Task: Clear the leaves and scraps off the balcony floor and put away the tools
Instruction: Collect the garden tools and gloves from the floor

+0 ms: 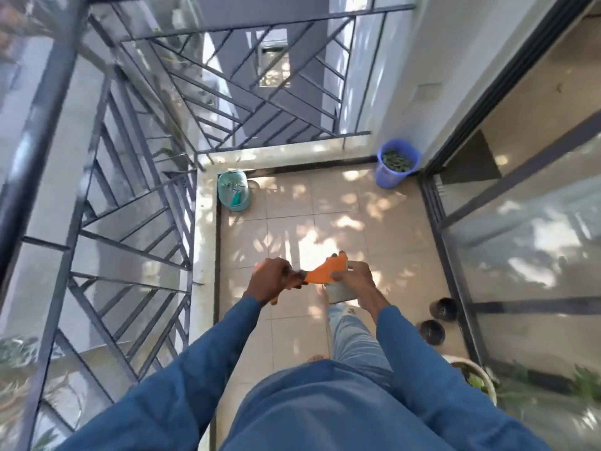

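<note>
I stand on the balcony's tiled floor [286, 336] and look down at both hands. My left hand [273, 279] grips the narrow end of an orange tool [327, 271], and an orange end shows below its wrist. My right hand [353, 276] holds a flat grey piece [340, 294] against the tool's wider end. A teal bucket [232, 190] with a teal-handled tool inside stands in the far left corner. A blue bucket [396, 164] filled with dark green leaves stands in the far right corner.
A grey metal railing [136, 203] and a pale curb [205, 242] run along the left and far side. A sliding glass door [520, 222] closes the right side. Two dark round pots [437, 320] and a white planter [478, 375] stand by the door track.
</note>
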Demonstrator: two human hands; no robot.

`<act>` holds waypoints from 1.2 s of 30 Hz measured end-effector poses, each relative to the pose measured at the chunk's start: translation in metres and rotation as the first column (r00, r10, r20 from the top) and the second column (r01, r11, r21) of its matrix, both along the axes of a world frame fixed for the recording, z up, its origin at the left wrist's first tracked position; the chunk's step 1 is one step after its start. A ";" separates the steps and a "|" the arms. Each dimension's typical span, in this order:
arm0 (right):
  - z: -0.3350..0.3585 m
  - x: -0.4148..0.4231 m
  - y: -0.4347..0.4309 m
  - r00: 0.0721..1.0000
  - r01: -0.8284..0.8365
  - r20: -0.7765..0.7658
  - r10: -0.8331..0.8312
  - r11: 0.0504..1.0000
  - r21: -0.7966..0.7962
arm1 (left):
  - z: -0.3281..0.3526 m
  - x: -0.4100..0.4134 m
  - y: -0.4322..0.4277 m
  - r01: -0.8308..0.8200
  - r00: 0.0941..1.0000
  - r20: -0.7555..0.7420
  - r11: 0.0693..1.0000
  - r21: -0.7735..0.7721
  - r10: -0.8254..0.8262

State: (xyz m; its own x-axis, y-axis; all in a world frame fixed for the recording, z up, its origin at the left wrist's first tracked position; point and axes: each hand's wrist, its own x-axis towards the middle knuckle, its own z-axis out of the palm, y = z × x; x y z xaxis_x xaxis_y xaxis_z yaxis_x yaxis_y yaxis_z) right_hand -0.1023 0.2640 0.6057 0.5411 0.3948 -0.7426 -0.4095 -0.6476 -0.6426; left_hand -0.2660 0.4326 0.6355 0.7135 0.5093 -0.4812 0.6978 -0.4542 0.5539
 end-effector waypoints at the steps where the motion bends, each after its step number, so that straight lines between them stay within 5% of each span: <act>1: 0.004 0.006 0.014 1.000 -0.020 0.004 0.020 1.000 -0.009 | -0.002 0.007 0.009 0.001 0.997 -0.082 1.000 0.017 0.000; 6: 0.013 0.046 0.095 0.994 -0.105 -0.010 0.105 0.994 -0.006 | -0.012 0.039 0.068 -0.062 0.917 -0.399 0.994 -0.093 0.020; 8: 0.019 0.062 0.129 0.993 -0.107 -0.046 0.108 0.994 0.034 | -0.015 0.041 0.092 -0.227 0.894 -0.430 0.954 -0.194 0.125; 13: 0.023 0.089 0.212 0.945 0.122 -0.322 -0.062 0.978 0.168 | -0.028 0.039 0.144 -0.577 0.800 -0.353 0.786 -0.225 0.486; 17: 0.025 0.099 0.270 0.836 0.170 -0.540 -0.094 0.981 0.094 | -0.011 0.057 0.181 -0.699 0.715 -0.255 0.681 -0.219 0.651; 20: 0.021 0.102 0.312 0.773 0.147 -0.632 -0.053 0.984 0.097 | -0.005 0.072 0.212 -0.698 0.715 -0.145 0.686 -0.206 0.684; 24: 0.019 0.101 0.367 0.756 0.092 -0.655 0.019 0.987 0.134 | -0.024 0.080 0.261 -0.715 0.693 -0.093 0.664 -0.219 0.715; 31: -0.023 0.114 0.457 0.840 0.165 -0.524 -0.143 0.986 -0.005 | -0.016 0.097 0.360 -0.700 0.702 -0.096 0.660 -0.275 0.705; 36: -0.055 0.127 0.508 0.882 0.045 -0.465 -0.074 0.996 -0.073 | -0.065 0.102 0.425 -0.734 0.677 -0.210 0.665 -0.136 0.705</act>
State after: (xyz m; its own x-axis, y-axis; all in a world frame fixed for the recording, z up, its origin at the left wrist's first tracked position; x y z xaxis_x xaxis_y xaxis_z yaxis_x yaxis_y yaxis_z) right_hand 0.0246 0.7721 0.5509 0.1473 0.3212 -0.9355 -0.6916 -0.6427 -0.3296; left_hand -0.1645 0.8572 0.5707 0.0879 0.7231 -0.6851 0.8306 0.3265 0.4512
